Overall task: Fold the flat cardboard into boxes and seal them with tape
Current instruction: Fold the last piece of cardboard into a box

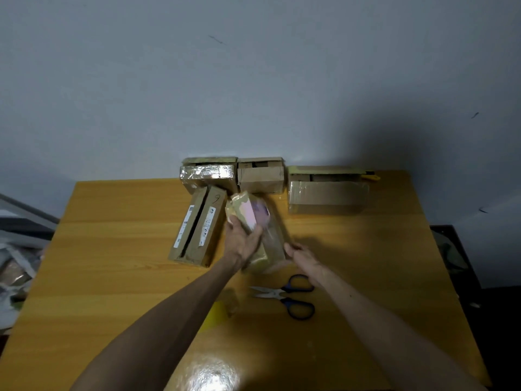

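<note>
Bare forearms enter from 7 and 5 o'clock, converging. The left hand (242,242), palm up, wraps its grip round a box (270,238); the right hand (303,256) meets the box's 5 o'clock end, fingers blurred.

Both hands — left hand (242,244), right hand (303,256) — grip blurred box (258,230) above table (112,249); scissors (287,296) nr.

Tabletop (112,249), passages and obstructions.
- Far edge: closed off by taped box (207,176), small box (260,176) and wide box (327,190) in a row.
- Left of centre: long box (197,227) lying slantwise, its far end at the taped box.
- Centre: wrapped box (259,230), raised.
- Toward the near edge: scissors (290,296), blades apart, with a yellow piece (217,316) beside them, possibly tape.
- Open: left edge, right edge, near corners.
</note>
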